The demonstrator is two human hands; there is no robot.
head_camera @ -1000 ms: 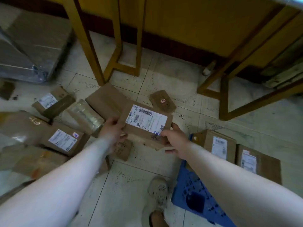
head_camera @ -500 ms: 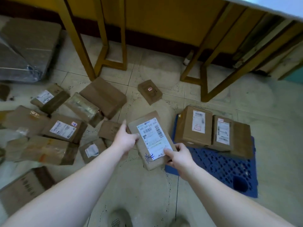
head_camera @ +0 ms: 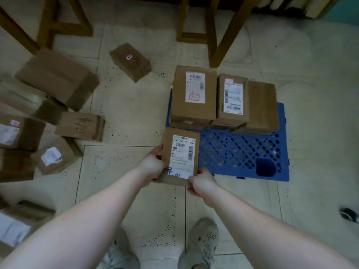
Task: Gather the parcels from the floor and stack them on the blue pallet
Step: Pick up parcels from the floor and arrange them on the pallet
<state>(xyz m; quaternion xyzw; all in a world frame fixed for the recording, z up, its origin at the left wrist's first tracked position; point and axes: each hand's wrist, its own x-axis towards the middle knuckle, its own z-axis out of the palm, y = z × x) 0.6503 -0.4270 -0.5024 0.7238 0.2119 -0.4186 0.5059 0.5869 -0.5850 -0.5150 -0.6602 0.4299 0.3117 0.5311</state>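
Over the blue pallet (head_camera: 242,152) edge, left hand (head_camera: 152,166) and right hand (head_camera: 202,183) grip a parcel (head_camera: 179,156).

- Fingers of the left hand (head_camera: 153,166) vanish under the parcel (head_camera: 180,156).
- That parcel covers a corner of the pallet (head_camera: 242,152).
- Left-edge boxes (head_camera: 13,133) are blurred and cut off.
- A dark thing (head_camera: 349,215) at the right edge: can't tell what.

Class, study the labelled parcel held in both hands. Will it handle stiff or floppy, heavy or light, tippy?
Probably stiff: the labelled parcel shows flat faces and straight edges with the left hand and right hand gripping only its near part. Likely fairly light for that grip. Laid flat on the blue pallet, it should not tip.
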